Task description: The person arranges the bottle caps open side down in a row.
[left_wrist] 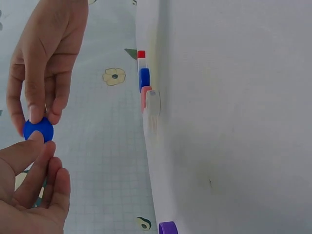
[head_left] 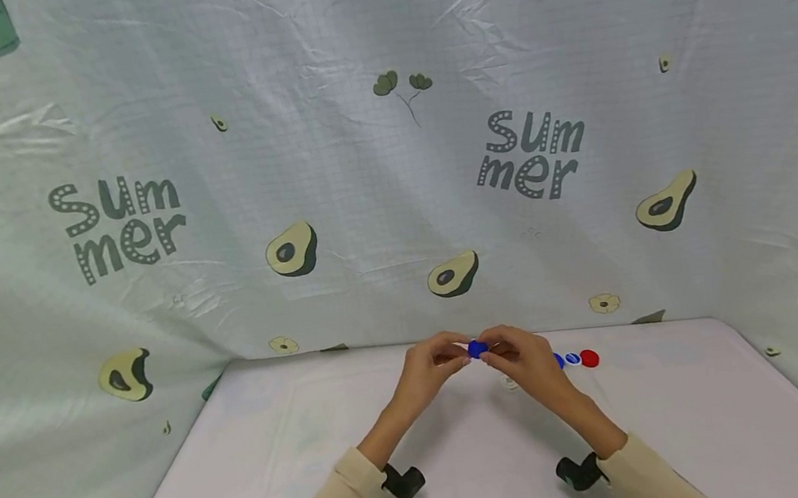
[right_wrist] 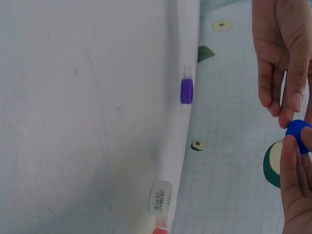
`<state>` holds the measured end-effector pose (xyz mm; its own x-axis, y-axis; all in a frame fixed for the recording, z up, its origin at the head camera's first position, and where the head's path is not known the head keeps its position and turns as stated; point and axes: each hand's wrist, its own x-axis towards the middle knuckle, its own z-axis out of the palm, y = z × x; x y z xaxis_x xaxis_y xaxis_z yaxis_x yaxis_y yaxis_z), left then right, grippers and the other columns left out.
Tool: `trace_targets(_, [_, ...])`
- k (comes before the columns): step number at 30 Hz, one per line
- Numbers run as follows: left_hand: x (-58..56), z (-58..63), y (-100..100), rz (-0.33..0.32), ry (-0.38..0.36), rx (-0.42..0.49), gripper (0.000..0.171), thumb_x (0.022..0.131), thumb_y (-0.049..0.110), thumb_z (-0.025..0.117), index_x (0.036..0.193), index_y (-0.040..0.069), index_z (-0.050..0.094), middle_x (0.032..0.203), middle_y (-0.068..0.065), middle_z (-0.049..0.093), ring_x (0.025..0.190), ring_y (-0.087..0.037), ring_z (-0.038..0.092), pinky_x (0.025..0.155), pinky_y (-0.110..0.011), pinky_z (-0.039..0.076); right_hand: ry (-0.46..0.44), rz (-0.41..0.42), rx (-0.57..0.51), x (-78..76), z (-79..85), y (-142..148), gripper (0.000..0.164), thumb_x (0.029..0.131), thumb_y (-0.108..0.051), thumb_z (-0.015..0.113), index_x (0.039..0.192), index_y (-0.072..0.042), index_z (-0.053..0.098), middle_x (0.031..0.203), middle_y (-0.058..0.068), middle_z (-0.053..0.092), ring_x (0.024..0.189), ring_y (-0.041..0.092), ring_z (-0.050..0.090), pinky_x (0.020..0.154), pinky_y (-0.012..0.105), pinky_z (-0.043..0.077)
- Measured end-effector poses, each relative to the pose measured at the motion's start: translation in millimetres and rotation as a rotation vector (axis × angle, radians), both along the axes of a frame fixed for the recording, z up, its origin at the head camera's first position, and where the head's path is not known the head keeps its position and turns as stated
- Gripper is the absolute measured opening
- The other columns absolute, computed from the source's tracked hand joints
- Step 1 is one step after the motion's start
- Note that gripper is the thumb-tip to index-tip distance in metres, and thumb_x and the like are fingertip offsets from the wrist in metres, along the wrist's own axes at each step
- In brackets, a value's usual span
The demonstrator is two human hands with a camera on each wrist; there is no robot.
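Observation:
A small blue round cap (head_left: 477, 349) is held up between the fingertips of both hands, over the far part of the table. My left hand (head_left: 426, 373) pinches it from the left; in the left wrist view the left thumb lies across the cap's face (left_wrist: 43, 126). From the other side my right hand (head_left: 531, 362) pinches its edge between thumb and fingers. The right wrist view shows the blue cap (right_wrist: 295, 127) with fingertips of both hands on it. Whether the cap is one piece or two, I cannot tell.
On the white table (head_left: 302, 430), beyond the right hand, lie a red cap (head_left: 590, 357), a blue-and-white one (head_left: 572, 358) and another blue one (head_left: 558, 360). A purple cap (right_wrist: 187, 91) and a whitish printed cap (right_wrist: 161, 197) stand near the far edge. A patterned cloth (head_left: 357, 162) hangs behind.

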<state>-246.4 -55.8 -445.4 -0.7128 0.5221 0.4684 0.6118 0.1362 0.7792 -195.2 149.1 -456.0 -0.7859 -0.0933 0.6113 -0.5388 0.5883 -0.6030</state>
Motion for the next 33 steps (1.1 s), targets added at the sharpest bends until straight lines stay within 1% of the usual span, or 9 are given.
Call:
trace_targets(3, [-0.5,-1.8,4,-0.001,0.056,0.006,0.034,0.091,0.006,0.075,0.124,0.009,0.072,0.099,-0.007,0.076,0.093,-0.022,0.072,0.087,-0.042,0.059,-0.012,-0.004,-0.04,3.0,1.6,1,0.032,0.089,-0.007,0.077,0.12,-0.01,0.071,0.107,0.003,0.074,0.091,0.018,0.074,0.081,0.022,0.058])
trace_targets(5, [-1.1,-3.0,7,0.016,0.101,0.006,0.036,0.09,0.007,0.076,0.125,0.01,0.072,0.099,-0.005,0.075,0.093,-0.019,0.071,0.088,-0.044,0.059,-0.035,-0.005,-0.076,3.7,2.1,2,0.033,0.089,-0.009,0.077,0.121,-0.01,0.071,0.105,0.004,0.074,0.09,0.018,0.073,0.08,0.02,0.057])
trace_targets(9, [-0.1,-3.6,11,0.063,0.174,0.027,0.032,0.088,0.009,0.078,0.12,0.01,0.075,0.098,-0.003,0.074,0.091,-0.017,0.069,0.083,-0.037,0.06,-0.118,-0.005,-0.135,4.9,3.3,3,0.036,0.089,-0.012,0.078,0.124,-0.01,0.07,0.102,0.006,0.074,0.088,0.018,0.073,0.079,0.02,0.058])
trace_targets(14, [2.5,-3.4,14,0.056,0.201,0.061,0.027,0.09,0.008,0.075,0.117,0.006,0.075,0.102,-0.008,0.07,0.092,-0.021,0.067,0.078,-0.024,0.058,-0.272,0.031,-0.239,7.1,3.4,6,0.038,0.092,-0.016,0.076,0.128,-0.008,0.068,0.107,0.01,0.073,0.092,0.018,0.075,0.082,0.028,0.06])
trace_targets(18, [5.0,-2.8,19,0.032,0.187,0.055,0.025,0.093,0.009,0.072,0.118,0.005,0.073,0.109,-0.009,0.068,0.095,-0.023,0.066,0.079,-0.025,0.057,-0.343,0.066,-0.304,9.1,3.1,11,0.039,0.095,-0.02,0.073,0.13,-0.006,0.066,0.11,0.012,0.073,0.095,0.02,0.075,0.086,0.032,0.059])
trace_targets(21, [6.7,-3.8,22,0.017,0.167,0.038,0.025,0.094,0.011,0.071,0.119,0.006,0.072,0.112,-0.008,0.069,0.097,-0.023,0.067,0.08,-0.025,0.057,-0.335,0.067,-0.244,11.0,3.6,16,0.04,0.093,-0.02,0.075,0.13,-0.007,0.067,0.109,0.01,0.074,0.094,0.018,0.075,0.085,0.03,0.059])
trace_targets(25, [7.6,-6.5,25,-0.003,0.158,0.002,0.028,0.094,0.015,0.071,0.121,0.006,0.072,0.114,-0.006,0.073,0.099,-0.02,0.069,0.082,-0.024,0.057,-0.264,0.03,-0.099,14.4,4.8,23,0.037,0.089,-0.015,0.079,0.125,-0.009,0.071,0.108,0.007,0.075,0.093,0.018,0.075,0.083,0.028,0.059])
trace_targets(29, [9.9,-8.3,28,-0.009,0.139,-0.015,0.028,0.095,0.018,0.071,0.12,0.006,0.073,0.113,-0.006,0.075,0.098,-0.015,0.07,0.084,-0.022,0.057,-0.194,0.002,0.017,18.0,6.0,28,0.035,0.089,-0.016,0.08,0.121,-0.008,0.073,0.112,0.008,0.075,0.096,0.021,0.075,0.082,0.03,0.06])
trace_targets(33, [13.6,-10.0,32,-0.024,0.101,-0.014,0.027,0.095,0.018,0.071,0.119,0.007,0.074,0.112,-0.005,0.076,0.098,-0.012,0.071,0.085,-0.021,0.056,-0.164,-0.024,0.091,22.7,6.6,32,0.033,0.089,-0.019,0.079,0.12,-0.008,0.074,0.112,0.007,0.075,0.097,0.022,0.075,0.082,0.031,0.06])
